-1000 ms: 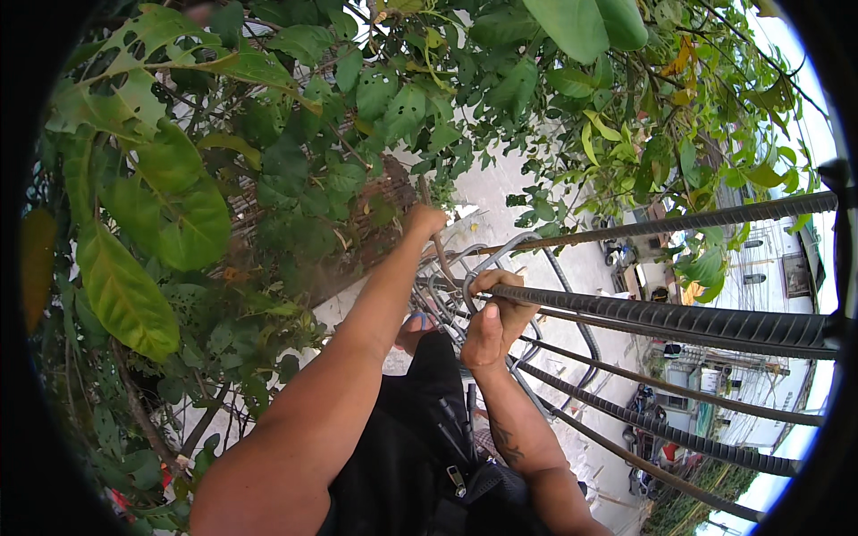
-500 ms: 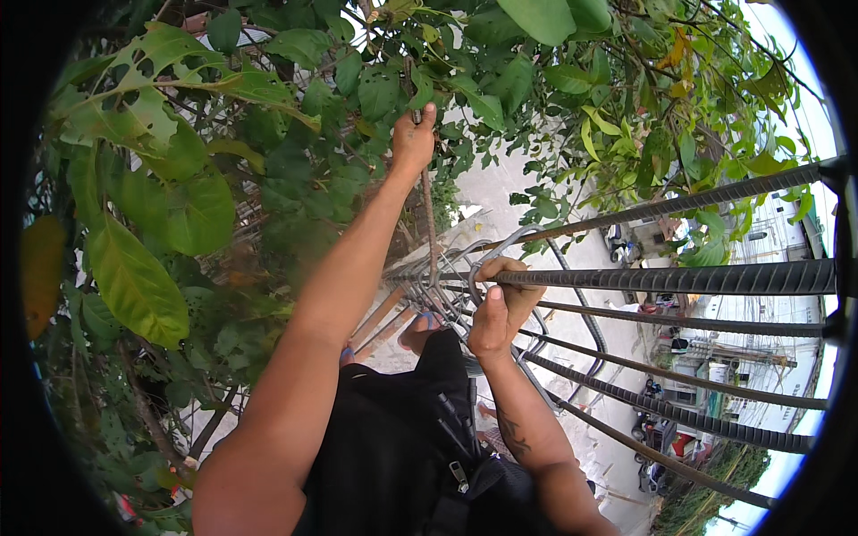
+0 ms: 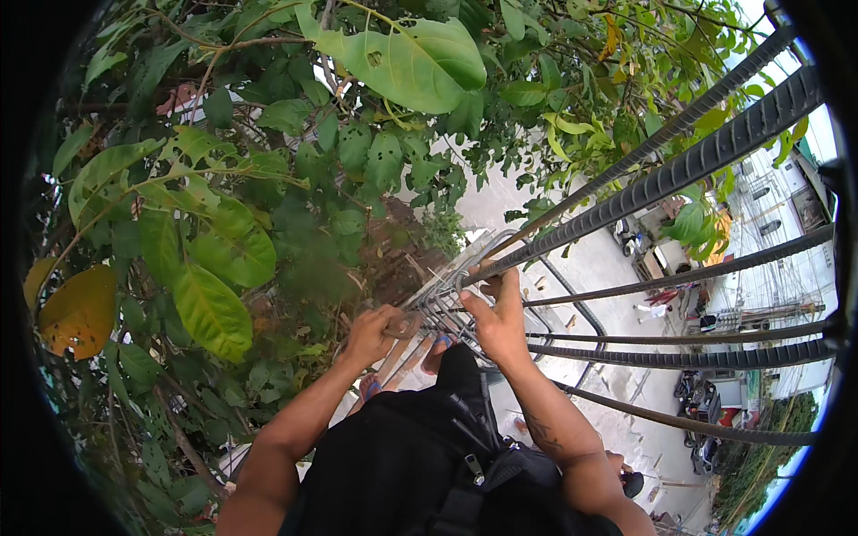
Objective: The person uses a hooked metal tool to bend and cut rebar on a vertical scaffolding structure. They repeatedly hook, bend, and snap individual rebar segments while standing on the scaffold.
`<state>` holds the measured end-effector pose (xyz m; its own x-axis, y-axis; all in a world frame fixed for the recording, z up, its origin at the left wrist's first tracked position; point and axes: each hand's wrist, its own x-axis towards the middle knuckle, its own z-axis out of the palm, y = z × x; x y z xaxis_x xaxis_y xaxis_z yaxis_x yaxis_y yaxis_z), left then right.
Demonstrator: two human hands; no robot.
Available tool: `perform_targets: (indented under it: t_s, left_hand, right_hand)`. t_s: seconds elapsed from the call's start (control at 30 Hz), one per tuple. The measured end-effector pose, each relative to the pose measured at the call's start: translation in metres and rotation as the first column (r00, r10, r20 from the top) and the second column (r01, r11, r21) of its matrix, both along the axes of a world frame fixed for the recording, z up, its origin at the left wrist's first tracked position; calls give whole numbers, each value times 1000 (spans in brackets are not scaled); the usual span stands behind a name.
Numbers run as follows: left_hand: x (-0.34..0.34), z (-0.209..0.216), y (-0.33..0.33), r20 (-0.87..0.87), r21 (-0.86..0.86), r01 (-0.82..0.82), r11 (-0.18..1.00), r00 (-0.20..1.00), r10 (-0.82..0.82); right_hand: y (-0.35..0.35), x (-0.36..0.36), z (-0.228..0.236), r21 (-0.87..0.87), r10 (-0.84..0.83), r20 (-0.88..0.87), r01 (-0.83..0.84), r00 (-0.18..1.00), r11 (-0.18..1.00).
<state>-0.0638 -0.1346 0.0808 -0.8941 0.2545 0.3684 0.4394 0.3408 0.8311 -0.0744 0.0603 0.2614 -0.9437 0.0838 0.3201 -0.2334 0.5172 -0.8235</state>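
Leaves: broad green leaves (image 3: 214,304) and one yellowing leaf (image 3: 79,311) crowd the left side and top, close against the steel.
Left hand: the left hand (image 3: 374,332) is curled shut around a thin tie bar (image 3: 407,323) at the near-left corner of the rebar cage (image 3: 447,304), knuckles up.
Cage: long ribbed vertical bars (image 3: 679,170) run away down toward the concrete ground (image 3: 617,268) far below, ringed by bent ties; the person's feet show beside the cage's lower part.
Right hand: the right hand (image 3: 498,323) is wrapped around a tie where it meets a thick ribbed bar, thumb toward the left, fingers closed.
Right background: parked motorbikes (image 3: 706,420) and buildings lie beyond, well apart from the cage.
Step in hand: by my reading, both hands are gripping the cage's ties high up on it, either steadying the body or working a tie at that corner; which of the two I cannot tell.
Next move: any shift of one hand calls for the other to keep a firm hold, and for a clear reach past the leaves.
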Motion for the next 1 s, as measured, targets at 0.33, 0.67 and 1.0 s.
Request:
perform_targets:
  t_s: [0.33, 0.67, 1.0]
  left_hand:
    - [54, 11, 72, -86, -179, 197, 964, 973, -215]
    - [31, 31, 45, -17, -159, 356, 921, 932, -363]
    - [-34, 113, 35, -403, -365, -141, 920, 915, -20]
  right_hand:
    - [27, 35, -15, 377, 203, 833, -796, 515, 473]
    - [22, 66, -59, 98, 318, 842, -704, 435, 703]
    - [79, 126, -71, -34, 188, 926, -422, 328, 906]
